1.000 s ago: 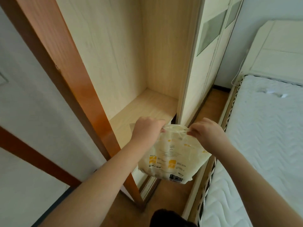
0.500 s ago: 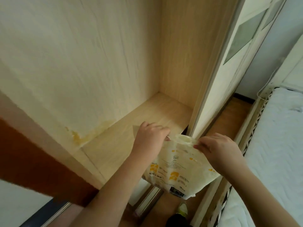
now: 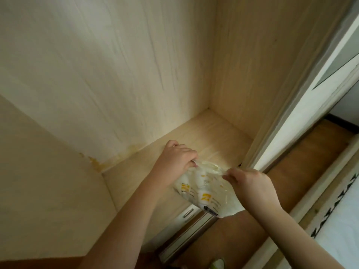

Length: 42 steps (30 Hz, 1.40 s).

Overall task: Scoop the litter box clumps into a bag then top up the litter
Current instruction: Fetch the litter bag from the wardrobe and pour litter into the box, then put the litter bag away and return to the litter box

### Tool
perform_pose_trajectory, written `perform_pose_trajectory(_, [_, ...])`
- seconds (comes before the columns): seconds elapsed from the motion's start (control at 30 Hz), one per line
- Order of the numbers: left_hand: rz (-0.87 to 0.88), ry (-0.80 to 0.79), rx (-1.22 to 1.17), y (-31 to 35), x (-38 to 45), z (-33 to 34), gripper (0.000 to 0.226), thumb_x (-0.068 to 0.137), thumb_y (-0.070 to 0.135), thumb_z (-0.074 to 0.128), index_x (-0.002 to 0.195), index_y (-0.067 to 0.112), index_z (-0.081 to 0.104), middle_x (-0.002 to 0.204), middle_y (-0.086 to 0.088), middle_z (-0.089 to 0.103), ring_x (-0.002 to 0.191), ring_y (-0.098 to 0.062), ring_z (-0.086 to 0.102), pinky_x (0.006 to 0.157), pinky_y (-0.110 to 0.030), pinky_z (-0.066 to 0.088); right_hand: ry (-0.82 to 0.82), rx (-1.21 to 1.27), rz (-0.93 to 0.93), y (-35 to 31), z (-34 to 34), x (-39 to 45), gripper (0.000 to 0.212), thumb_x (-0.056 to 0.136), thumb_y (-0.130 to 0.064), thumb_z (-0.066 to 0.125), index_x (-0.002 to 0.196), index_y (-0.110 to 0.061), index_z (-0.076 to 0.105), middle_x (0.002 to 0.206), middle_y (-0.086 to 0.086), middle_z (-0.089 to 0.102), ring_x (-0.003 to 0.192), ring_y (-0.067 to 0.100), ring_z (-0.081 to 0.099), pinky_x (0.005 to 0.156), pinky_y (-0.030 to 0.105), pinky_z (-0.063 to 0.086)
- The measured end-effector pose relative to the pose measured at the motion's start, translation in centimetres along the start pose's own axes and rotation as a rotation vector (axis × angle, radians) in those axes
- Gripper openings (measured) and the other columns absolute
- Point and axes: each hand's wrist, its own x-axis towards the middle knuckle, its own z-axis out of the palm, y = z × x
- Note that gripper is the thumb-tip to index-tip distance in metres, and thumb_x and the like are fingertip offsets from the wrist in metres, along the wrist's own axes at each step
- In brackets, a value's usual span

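Note:
A white plastic bag (image 3: 206,193) with yellow print and a barcode hangs in the air between my hands, over the front edge of the wardrobe shelf (image 3: 217,136). My left hand (image 3: 174,162) pinches the top edge of the bag on the left. On the right, the same top edge is pinched by my right hand (image 3: 250,185), and the edge is pulled taut between the two. What the bag holds cannot be told. No litter box or scoop is in view.
The light-wood wardrobe is open, with a yellow stain (image 3: 101,164) in its left corner. A drawer with a metal handle (image 3: 188,213) sits below the shelf. A sliding door (image 3: 303,117) stands to the right, then brown floor (image 3: 303,171) and a white mattress (image 3: 342,230).
My view has moved closer to the wardrobe and tilted down. Both hands have kept their pinch on the bag's top edge, and the bag has come in over the shelf's front edge.

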Motion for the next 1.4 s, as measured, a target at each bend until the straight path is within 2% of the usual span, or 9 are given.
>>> perform_pose_trajectory(0.27, [0.040,-0.076,0.021,-7.1,10.0,0.6,0.018,0.076,0.036,0.066,0.074,0.018,0.066,0.069,0.008,0.065,0.075,-0.017,0.062,0.077,-0.025,0.017,0.030,0.022,0.032,2.8,2.3,9.7,0.019,0.088,-0.026,0.066,0.075,-0.012,0.068,0.060,0.001,0.057,0.055,0.025,0.054,0.048,0.029,0.042])
perform_pose_trajectory(0.43, [0.136,-0.175,0.029,-10.9,15.0,0.3,0.009,0.083,0.027,0.068,0.083,0.018,0.068,0.075,0.010,0.063,0.082,-0.017,0.060,0.087,-0.034,0.027,0.067,0.091,0.059,1.9,3.8,14.0,0.021,0.077,-0.014,0.076,0.062,-0.009,0.063,0.050,-0.006,0.035,0.044,0.016,0.031,0.045,0.019,0.017])
perform_pose_trajectory(0.57, [0.220,-0.149,0.080,-13.7,17.0,0.6,0.006,0.080,0.022,0.066,0.078,0.016,0.066,0.076,0.006,0.067,0.079,-0.018,0.060,0.084,-0.033,0.028,-0.004,0.060,0.121,2.3,5.4,17.1,0.022,0.093,-0.025,0.059,0.079,-0.010,0.065,0.065,0.007,0.061,0.055,0.023,0.042,0.053,0.028,0.027])
perform_pose_trajectory(0.67, [0.199,-0.130,0.088,-15.5,17.7,1.5,0.006,0.077,0.019,0.072,0.078,0.015,0.068,0.077,0.004,0.069,0.080,-0.020,0.062,0.083,-0.037,0.034,-0.050,0.039,0.119,2.2,6.4,19.2,0.023,0.097,-0.028,0.051,0.088,-0.011,0.065,0.076,0.008,0.065,0.063,0.025,0.052,0.056,0.029,0.028])
perform_pose_trajectory(0.8, [0.152,-0.170,0.098,-17.6,18.6,4.3,0.004,0.074,0.017,0.066,0.077,0.016,0.069,0.074,0.002,0.070,0.079,-0.022,0.063,0.080,-0.040,0.037,-0.198,-0.050,0.111,2.2,9.2,20.9,0.015,0.097,-0.019,0.050,0.106,-0.017,0.062,0.093,0.002,0.066,0.074,0.021,0.060,0.057,0.027,0.034])
perform_pose_trajectory(0.93, [0.040,-0.196,0.077,-19.0,17.7,8.5,0.010,0.070,0.011,0.064,0.075,0.019,0.068,0.069,0.002,0.067,0.076,-0.024,0.061,0.077,-0.037,0.034,-0.315,-0.140,0.120,2.3,12.4,21.1,0.026,0.091,-0.004,0.052,0.111,-0.018,0.060,0.100,0.001,0.065,0.086,0.018,0.061,0.059,0.025,0.038])
perform_pose_trajectory(1.03, [-0.068,-0.145,0.037,-19.5,17.4,10.7,0.021,0.074,0.001,0.065,0.084,0.020,0.068,0.077,0.006,0.069,0.084,-0.022,0.060,0.081,-0.036,0.033,-0.307,-0.146,0.145,2.3,13.7,21.5,0.028,0.089,0.000,0.051,0.110,-0.016,0.059,0.098,0.000,0.063,0.089,0.017,0.059,0.060,0.025,0.038])
perform_pose_trajectory(1.23, [-0.067,-0.153,0.144,-20.9,18.1,12.9,0.017,0.088,0.020,0.061,0.105,0.020,0.064,0.100,0.002,0.067,0.104,-0.024,0.057,0.097,-0.039,0.032,-0.313,-0.196,0.154,2.5,14.4,22.8,0.035,0.087,-0.001,0.046,0.120,-0.014,0.048,0.114,0.005,0.060,0.104,0.024,0.057,0.085,0.034,0.045])
perform_pose_trajectory(1.4, [0.005,-0.283,0.211,-21.5,19.5,11.9,0.050,0.085,0.040,0.063,0.131,0.023,0.052,0.125,-0.001,0.058,0.123,-0.024,0.047,0.112,-0.046,0.021,-0.336,-0.155,0.206,3.1,14.5,22.4,0.040,0.095,-0.019,0.045,0.134,-0.015,0.036,0.125,0.005,0.056,0.112,0.024,0.054,0.093,0.035,0.042])
